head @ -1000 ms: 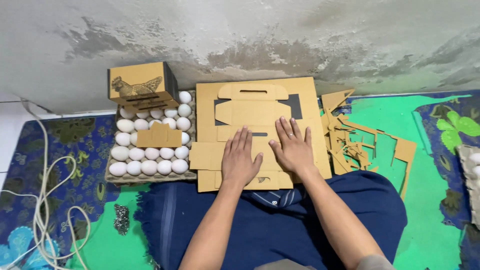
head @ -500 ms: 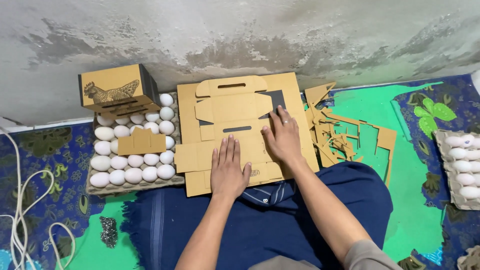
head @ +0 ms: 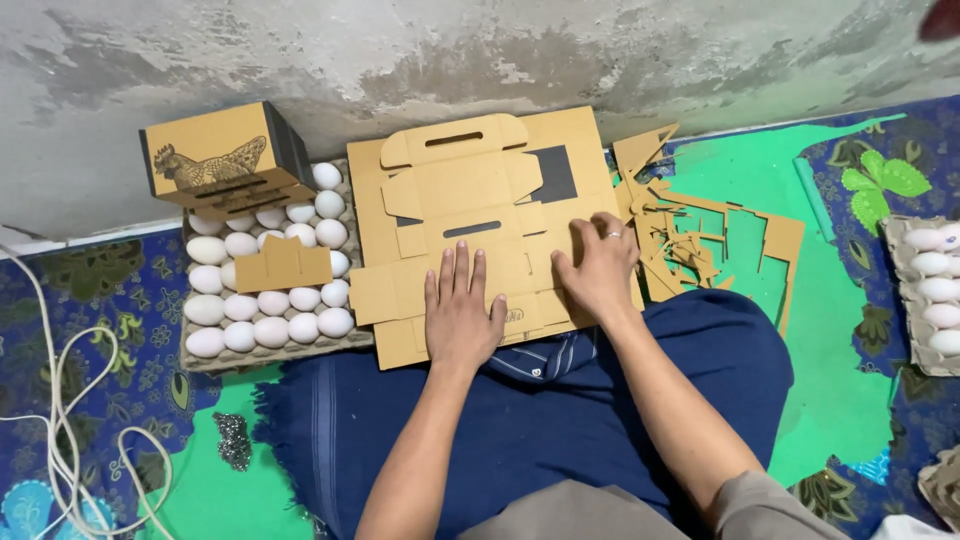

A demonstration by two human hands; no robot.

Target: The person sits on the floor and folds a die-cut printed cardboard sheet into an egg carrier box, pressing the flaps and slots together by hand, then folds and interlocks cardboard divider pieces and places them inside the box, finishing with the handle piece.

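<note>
A flat die-cut cardboard sheet [head: 480, 190], an unfolded box blank with a handle slot, lies on the floor in front of my lap. My left hand [head: 460, 310] rests flat on its near edge, fingers together and extended. My right hand [head: 598, 265], with a ring, presses on the sheet's right side, its fingers curled at the edge. Neither hand grips anything. Left of the sheet stands a tray of white eggs [head: 265, 290] with a small cardboard piece [head: 283, 266] lying on top.
A folded cardboard box [head: 222, 155] with a chicken drawing sits at the tray's far end against the wall. Cardboard offcuts [head: 700, 245] lie to the right. A second egg tray [head: 930, 290] is at the right edge. White cable [head: 60, 420] loops at left.
My right hand slid from the sheet's middle to its right edge. My left hand stayed flat on the near edge. The view shifted slightly.
</note>
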